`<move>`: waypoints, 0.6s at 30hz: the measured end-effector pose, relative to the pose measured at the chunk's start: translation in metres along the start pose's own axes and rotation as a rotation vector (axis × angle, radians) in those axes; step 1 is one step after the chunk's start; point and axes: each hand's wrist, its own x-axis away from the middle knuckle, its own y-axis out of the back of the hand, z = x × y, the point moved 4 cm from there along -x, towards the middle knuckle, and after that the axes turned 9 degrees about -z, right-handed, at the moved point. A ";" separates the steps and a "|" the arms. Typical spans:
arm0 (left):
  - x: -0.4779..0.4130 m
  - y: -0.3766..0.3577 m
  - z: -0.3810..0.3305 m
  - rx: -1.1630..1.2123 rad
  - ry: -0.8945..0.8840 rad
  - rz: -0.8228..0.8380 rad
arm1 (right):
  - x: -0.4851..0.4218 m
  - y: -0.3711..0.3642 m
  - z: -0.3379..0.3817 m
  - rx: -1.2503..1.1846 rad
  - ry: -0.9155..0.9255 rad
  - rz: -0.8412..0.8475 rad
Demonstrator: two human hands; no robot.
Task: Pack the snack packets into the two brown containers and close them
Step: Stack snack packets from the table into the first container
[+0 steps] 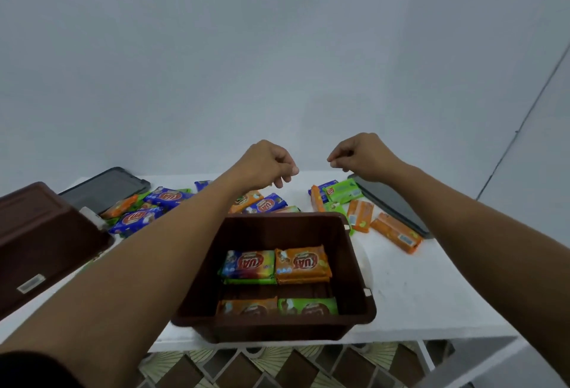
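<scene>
Across the white table (pixel 416 295), the step in hand is judged to be fetching more loose snack packets for the open brown container (pixel 277 330), which stands at the near edge in the middle. Both hands hover over the far side, above the scattered packets and clear of them. The left hand (pixel 265 165) and the right hand (pixel 361 156) each have the fingers loosely curled downward and hold nothing that can be seen. To do this well, the person would probably lower each hand onto one flat packet, the left to the blue packet (pixel 266 204) just behind the container and the right to the green packet (pixel 344 191). Each would be gripped by its long edges and laid flat on a stack already there, so the rows stay level and a lid can seat; the glossy wrappers may slip if several are snatched together. The second brown container (pixel 46 233), at the left edge, shows only its outer surfaces, so its contents cannot be told. Two dark flat panels, the left panel (pixel 105 188) behind it and the right panel (pixel 388 202) at the far right, may be lids. Inside the open container lie four low stacks in two rows. The far row has a multicoloured packet (pixel 248 262) touching a far orange packet (pixel 302 261); the near row has a near orange packet (pixel 246 306) beside a near green packet (pixel 308 306). Bare floor shows between the rows, with room above.
</scene>
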 end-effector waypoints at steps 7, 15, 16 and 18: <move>-0.053 -0.053 0.003 -0.028 0.208 -0.005 | -0.040 -0.016 -0.073 0.078 0.032 0.144; -0.093 -0.103 0.013 -0.128 0.461 0.082 | -0.076 -0.047 -0.129 0.193 0.115 0.351; -0.096 -0.109 0.015 -0.156 0.492 0.114 | -0.079 -0.052 -0.133 0.205 0.126 0.376; -0.098 -0.121 0.022 -0.217 0.548 0.180 | -0.085 -0.063 -0.139 0.232 0.149 0.420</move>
